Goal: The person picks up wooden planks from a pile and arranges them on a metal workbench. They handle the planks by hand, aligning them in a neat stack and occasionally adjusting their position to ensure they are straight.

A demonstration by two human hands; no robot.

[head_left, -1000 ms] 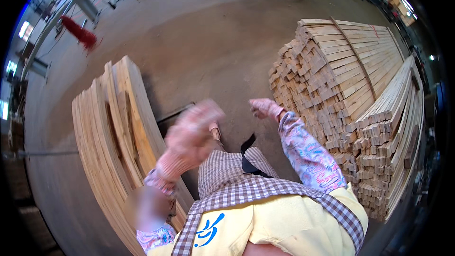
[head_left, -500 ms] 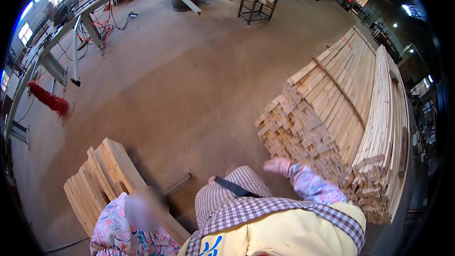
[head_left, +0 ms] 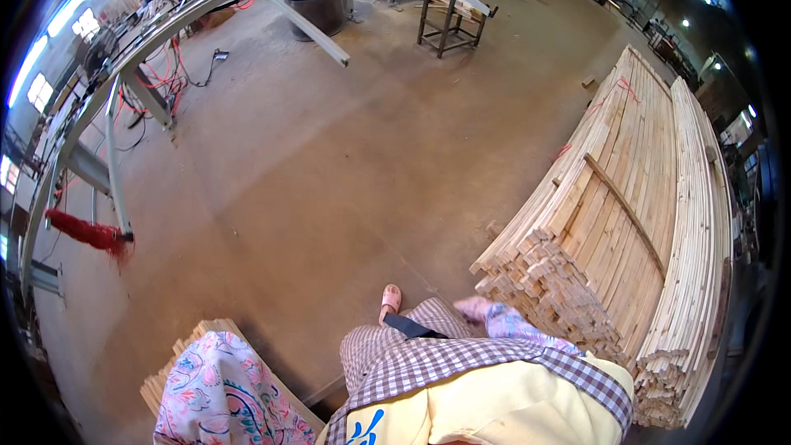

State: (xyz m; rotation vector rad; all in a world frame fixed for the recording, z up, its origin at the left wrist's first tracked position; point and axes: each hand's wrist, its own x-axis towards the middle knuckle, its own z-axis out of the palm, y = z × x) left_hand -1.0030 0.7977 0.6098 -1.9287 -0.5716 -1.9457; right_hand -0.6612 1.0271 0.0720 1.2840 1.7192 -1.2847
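My right hand (head_left: 472, 307), partly smeared by motion, hangs near my right thigh, a short way left of a large stack of wooden strips (head_left: 610, 206). I cannot make out whether its fingers are apart. On the left only my flowered sleeve (head_left: 222, 387) shows; it hides the hand at its end. A smaller pile of wooden boards (head_left: 216, 328) stands just beyond and around that sleeve. Whether the left hand touches those boards is hidden. A pink slipper (head_left: 392, 297) is on my foot, ahead of the checked apron (head_left: 494, 354).
Along the left runs a long metal machine frame (head_left: 202, 16), with a red bundle of strands (head_left: 86, 231) by its legs and cables (head_left: 169, 82) on the floor. A dark drum (head_left: 317, 10) and a small metal stand (head_left: 449, 25) are farther off.
The left board pile has slid lower in view, and my left hand has gone behind the sleeve. My slippered foot has come into sight. The right hand stays low beside me.
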